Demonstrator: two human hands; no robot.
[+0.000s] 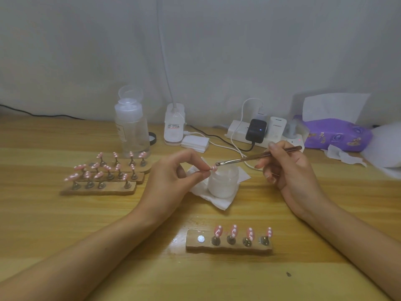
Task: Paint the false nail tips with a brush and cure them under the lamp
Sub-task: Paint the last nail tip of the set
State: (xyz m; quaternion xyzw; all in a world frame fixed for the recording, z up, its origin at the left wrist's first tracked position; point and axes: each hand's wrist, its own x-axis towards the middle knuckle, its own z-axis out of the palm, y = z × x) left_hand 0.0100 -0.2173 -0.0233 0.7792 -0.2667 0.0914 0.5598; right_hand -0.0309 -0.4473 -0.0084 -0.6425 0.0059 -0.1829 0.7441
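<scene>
My left hand [180,170] pinches a small pink false nail tip [213,168] with white dots between thumb and fingers, above the table's middle. My right hand [286,166] grips a thin brush [256,157], whose tip sits right beside the held nail. Just below them a white frosted jar [223,181] stands on a tissue [204,192]. A wooden holder [229,246] in front carries several pink dotted nails on stands and one bare magnet spot. Three more holders [104,181] with several pink nails lie at the left. A white lamp's clip base [173,124] stands at the back.
A clear pump bottle [131,127] stands behind the left holders. A white power strip [256,131] with chargers and cables lies at the back. A stack of white pads [195,143] sits by the lamp. A purple tissue pack [334,133] is at the far right.
</scene>
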